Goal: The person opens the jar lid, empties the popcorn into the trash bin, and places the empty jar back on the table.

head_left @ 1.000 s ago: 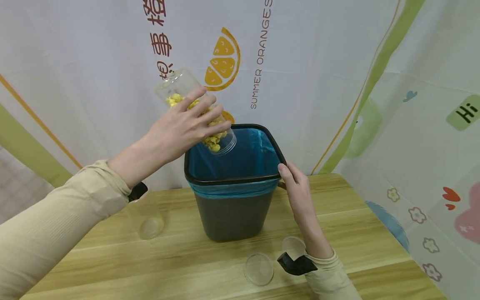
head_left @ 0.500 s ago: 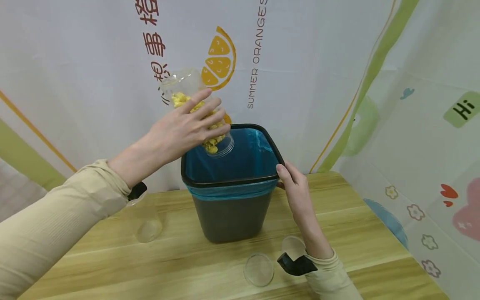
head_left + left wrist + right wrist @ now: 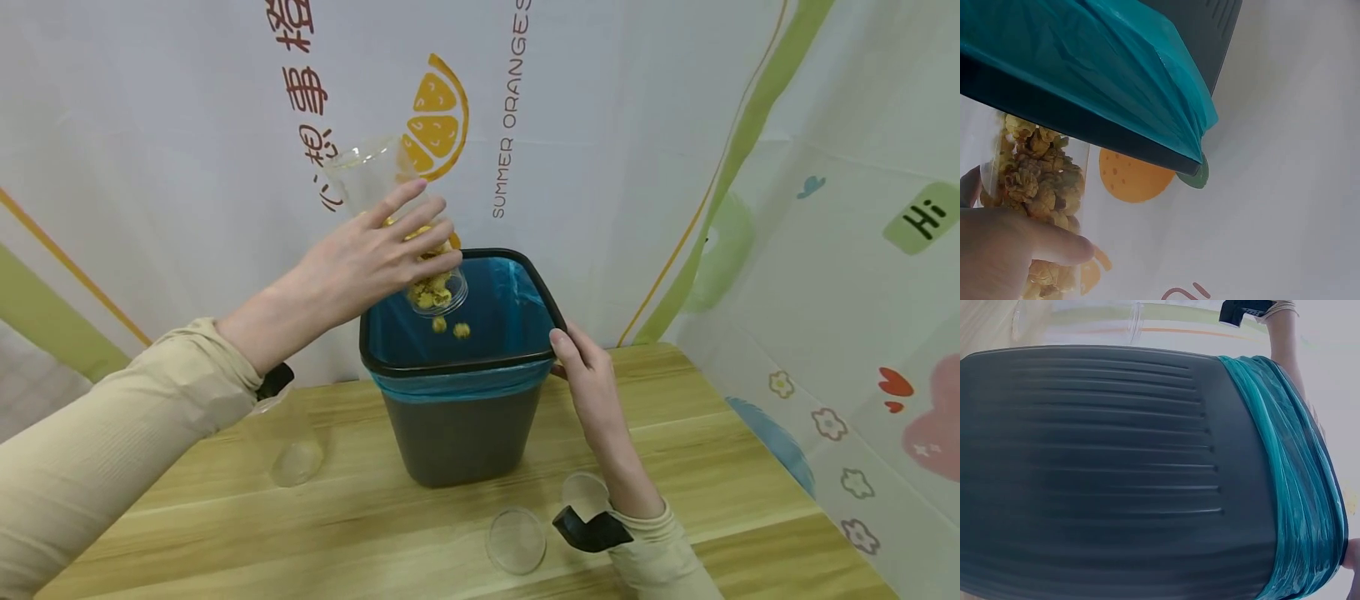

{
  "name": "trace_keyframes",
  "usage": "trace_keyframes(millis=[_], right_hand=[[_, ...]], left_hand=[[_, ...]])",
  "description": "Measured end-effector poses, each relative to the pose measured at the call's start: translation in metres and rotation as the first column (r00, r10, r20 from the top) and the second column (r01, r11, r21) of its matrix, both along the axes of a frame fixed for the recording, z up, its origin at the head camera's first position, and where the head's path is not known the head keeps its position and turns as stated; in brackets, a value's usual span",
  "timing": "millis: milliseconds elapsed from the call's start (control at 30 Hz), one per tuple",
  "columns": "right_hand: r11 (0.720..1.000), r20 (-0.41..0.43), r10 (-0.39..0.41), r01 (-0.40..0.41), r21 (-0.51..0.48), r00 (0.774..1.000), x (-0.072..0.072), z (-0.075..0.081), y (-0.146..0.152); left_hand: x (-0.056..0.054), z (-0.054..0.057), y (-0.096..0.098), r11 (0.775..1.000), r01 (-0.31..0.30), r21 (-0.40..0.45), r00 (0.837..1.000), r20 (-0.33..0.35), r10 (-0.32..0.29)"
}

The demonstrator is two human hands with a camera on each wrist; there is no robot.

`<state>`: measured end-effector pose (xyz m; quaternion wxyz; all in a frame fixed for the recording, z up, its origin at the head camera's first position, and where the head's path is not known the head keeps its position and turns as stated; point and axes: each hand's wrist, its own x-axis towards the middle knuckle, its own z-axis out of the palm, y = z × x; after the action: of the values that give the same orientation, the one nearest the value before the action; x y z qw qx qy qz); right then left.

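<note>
My left hand [image 3: 367, 258] holds a clear plastic jar [image 3: 371, 179] tipped mouth-down over a dark grey trash bin [image 3: 461, 442]. Yellow popcorn [image 3: 430, 293] is bunched near the jar's mouth, and two loose pieces of popcorn [image 3: 461, 331] are in the air below it, inside the bin's opening. In the left wrist view the thumb [image 3: 1060, 242] lies across the popcorn-filled jar. A blue liner bag [image 3: 465, 386] folds out under the bin's black rim. At the bin's right corner my right hand [image 3: 592, 383] grips the rim, thumb on top; its other fingers are mostly hidden.
Another clear jar [image 3: 292, 442] stands on the wooden table [image 3: 337, 533] to the left, partly behind my left sleeve. Two round clear lids lie in front: one lid [image 3: 517, 542] near the middle, one lid [image 3: 585, 493] by my right wrist. Printed curtains hang behind and to the right.
The jar has tilted more steeply in my left hand. Popcorn has slid down to its mouth, and two pieces have dropped out. My right hand keeps its hold on the rim.
</note>
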<state>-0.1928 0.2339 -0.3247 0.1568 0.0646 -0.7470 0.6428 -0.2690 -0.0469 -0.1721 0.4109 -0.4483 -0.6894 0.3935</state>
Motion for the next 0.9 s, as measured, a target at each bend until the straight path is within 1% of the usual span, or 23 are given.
trace_keyframes(millis=[300,633,733,800,900], right_hand=[[1.000,0.002,0.000,0.000,-0.002,1.000,0.0000,0.0004,-0.0006],[1.000,0.002,-0.001,0.001,0.007,1.000,0.0014,0.0005,-0.0012],[1.000,0.002,-0.004,0.004,0.005,1.000,0.0019,0.0002,-0.0007],[1.000,0.006,-0.007,0.007,0.007,1.000,0.0022,0.0001,-0.0005],[1.000,0.011,-0.007,0.007,0.008,1.000,0.0023,0.0001,-0.0004]], left_hand=[[-0.0006,0.0008,-0.0022,1.000,0.013,0.017,1.000,-0.028,-0.012],[0.0018,0.0018,-0.0034,0.999,0.015,0.034,0.999,-0.030,-0.014],[0.0024,0.0018,-0.0037,0.998,0.025,0.065,1.000,0.003,-0.025],[0.0026,0.0014,-0.0045,0.992,0.039,0.117,0.998,0.052,-0.045],[0.0034,0.0007,-0.0053,0.975,0.053,0.216,0.988,0.133,-0.083]])
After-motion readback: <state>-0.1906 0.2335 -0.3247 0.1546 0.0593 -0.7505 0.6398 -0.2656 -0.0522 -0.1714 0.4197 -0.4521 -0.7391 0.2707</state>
